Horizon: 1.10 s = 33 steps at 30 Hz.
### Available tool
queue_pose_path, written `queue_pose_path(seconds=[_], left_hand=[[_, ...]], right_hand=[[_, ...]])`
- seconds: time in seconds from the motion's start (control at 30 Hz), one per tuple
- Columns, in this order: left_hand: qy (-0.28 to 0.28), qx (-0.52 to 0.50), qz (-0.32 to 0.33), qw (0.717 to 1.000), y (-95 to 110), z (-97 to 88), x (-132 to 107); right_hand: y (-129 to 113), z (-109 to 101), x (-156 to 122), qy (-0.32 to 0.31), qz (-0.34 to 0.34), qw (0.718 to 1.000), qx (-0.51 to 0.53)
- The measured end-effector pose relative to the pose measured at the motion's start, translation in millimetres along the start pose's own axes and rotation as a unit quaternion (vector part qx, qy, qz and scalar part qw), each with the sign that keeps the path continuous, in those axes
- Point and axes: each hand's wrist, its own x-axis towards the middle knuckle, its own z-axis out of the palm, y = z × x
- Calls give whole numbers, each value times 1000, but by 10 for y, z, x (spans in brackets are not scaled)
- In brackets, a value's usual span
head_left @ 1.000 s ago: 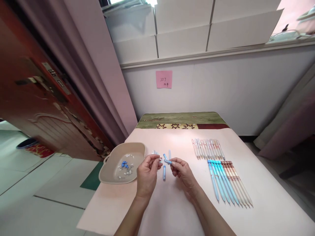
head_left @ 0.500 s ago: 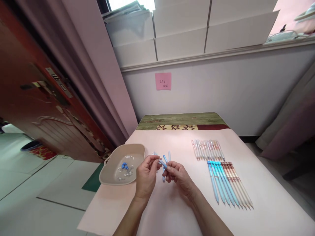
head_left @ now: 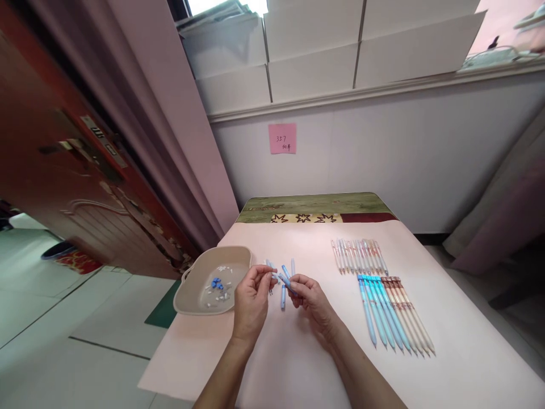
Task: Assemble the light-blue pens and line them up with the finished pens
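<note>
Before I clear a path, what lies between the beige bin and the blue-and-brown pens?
The head view shows the left hand, blue pen parts and right hand there.

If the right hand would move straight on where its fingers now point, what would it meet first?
Most likely the left hand, just ahead of the right hand, though depth is unclear.

Apparently a room in a home, worn red panelled door (head_left: 59,187) with a metal handle (head_left: 55,147) on the left, mauve curtain (head_left: 123,96) beside it, pale tiled floor (head_left: 110,326), window ledge (head_left: 383,85) along the far wall (head_left: 361,147), pink-covered surface (head_left: 191,352) with a wood-patterned far edge (head_left: 310,203)
</note>
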Motion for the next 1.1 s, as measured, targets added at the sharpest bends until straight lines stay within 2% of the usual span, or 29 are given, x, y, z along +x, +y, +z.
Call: queue_pose_path(seconds=[0.17,0.33,0.73,1.03,1.1], left_hand=[[-41,81,31,995,18,-4,-1],[-51,166,60,983,50,-53,14],[-73,178,83,978,52,-104,-3],[-84,231,173,954,147,-111,-79],[-86,208,166,960,133,-122,-92]], right_hand=[[-71,36,-48,-12,-2,1000,-27],[-103,50,-66,-37,-6,998,-58],[-94,49,-73,-57,-21,996,-67],[-139,83,-82,-49,-38,997,-54],[-131,78,-76,-53,-40,997,-50]])
